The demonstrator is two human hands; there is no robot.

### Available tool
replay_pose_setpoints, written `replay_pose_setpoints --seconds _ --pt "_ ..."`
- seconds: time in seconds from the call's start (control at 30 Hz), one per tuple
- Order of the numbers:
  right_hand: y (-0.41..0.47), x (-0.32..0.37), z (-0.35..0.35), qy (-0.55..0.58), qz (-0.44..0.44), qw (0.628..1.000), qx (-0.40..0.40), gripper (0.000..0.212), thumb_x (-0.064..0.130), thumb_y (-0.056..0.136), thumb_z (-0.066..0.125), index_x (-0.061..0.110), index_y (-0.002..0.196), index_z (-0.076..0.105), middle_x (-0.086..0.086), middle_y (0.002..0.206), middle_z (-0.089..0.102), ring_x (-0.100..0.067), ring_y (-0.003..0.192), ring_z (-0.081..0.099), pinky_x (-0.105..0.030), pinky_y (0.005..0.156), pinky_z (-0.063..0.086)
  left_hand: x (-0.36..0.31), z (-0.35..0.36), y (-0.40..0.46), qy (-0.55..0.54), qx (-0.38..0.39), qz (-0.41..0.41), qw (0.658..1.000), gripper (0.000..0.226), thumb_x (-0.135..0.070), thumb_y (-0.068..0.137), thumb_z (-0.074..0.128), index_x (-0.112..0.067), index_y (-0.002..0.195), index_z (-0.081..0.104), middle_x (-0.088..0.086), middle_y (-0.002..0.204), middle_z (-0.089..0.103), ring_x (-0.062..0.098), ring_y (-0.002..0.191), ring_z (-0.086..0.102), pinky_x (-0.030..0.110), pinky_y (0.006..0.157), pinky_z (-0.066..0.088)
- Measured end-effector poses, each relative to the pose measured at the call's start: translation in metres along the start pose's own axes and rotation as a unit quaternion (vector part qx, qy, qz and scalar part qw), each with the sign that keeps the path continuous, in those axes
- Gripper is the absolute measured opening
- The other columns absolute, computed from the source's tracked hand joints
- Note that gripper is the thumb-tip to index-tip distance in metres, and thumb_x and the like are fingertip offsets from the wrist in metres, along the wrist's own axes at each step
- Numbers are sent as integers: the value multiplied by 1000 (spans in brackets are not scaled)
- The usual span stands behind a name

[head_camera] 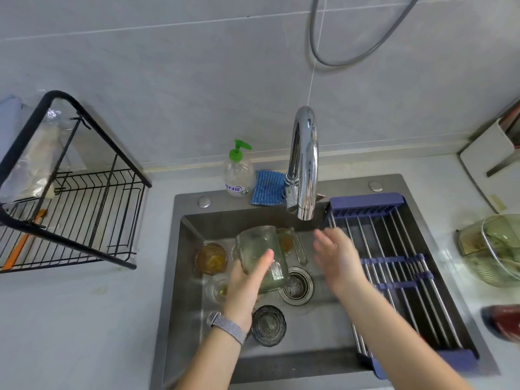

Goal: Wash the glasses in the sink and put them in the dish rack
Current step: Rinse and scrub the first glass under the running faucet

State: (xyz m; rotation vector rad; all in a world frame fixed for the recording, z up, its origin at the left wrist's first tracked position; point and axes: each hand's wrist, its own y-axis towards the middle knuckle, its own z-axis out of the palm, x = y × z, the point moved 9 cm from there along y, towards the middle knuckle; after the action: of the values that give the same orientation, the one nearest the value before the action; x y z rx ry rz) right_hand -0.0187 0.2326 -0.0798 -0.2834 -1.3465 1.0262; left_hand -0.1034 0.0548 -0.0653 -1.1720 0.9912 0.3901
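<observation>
The left hand [247, 280] had its fingers wrapped round a clear glass [260, 249], thumb across its side, holding it tilted above the sink [185, 277], mouth toward the tap [305, 164]. The right hand [336, 254], blurred, was empty with fingers spread, just right of the glass and nearer the tap. Other glasses sat below; the rack [84, 209] stood well left, on the holding hand's side.
</observation>
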Motion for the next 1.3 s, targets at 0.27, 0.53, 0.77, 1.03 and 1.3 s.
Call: replay_pose_setpoints --seconds 0.27,0.53,0.77,1.03,1.3 --pt "-76 -70 -4 -47 21 996 72 76 44 65 80 31 128 40 -5 117 69 -25 108 67 -54 97 50 56 67 -25 -92 112 -148 978 68 -69 77 64 -16 119 67 11 118 69 27 113 64 43 96 46" --pt "-65 -12 -24 -96 -128 985 59 62 35 73 82 26 126 50 -5 116 69 -29 108 67 -57 91 53 21 60 -32 -18 174 -95 980 42 -53 89 54 -25 117 68 -14 115 70 11 108 58 32 93 43" --pt "-66 61 -56 -453 -253 852 70 66 73 69 59 56 130 40 17 134 53 -14 121 54 -43 102 43 6 -31 -28 195 15 -3 981 18 -19 95 58 -21 111 64 -3 108 68 12 102 63 31 91 49" --pt "-52 19 -63 -545 -205 813 17 70 56 80 70 32 139 42 -10 131 53 -26 120 49 -36 95 38 14 -39 -48 135 20 -7 991 14 -17 97 53 -21 103 65 1 100 72 14 87 64 31 81 50" --pt "-64 9 -57 -627 -199 753 35 70 58 74 74 36 133 43 -8 116 48 -20 97 47 -30 82 38 22 -57 -73 112 2 5 994 17 -13 97 52 -16 106 66 1 96 71 12 81 63 24 72 49"
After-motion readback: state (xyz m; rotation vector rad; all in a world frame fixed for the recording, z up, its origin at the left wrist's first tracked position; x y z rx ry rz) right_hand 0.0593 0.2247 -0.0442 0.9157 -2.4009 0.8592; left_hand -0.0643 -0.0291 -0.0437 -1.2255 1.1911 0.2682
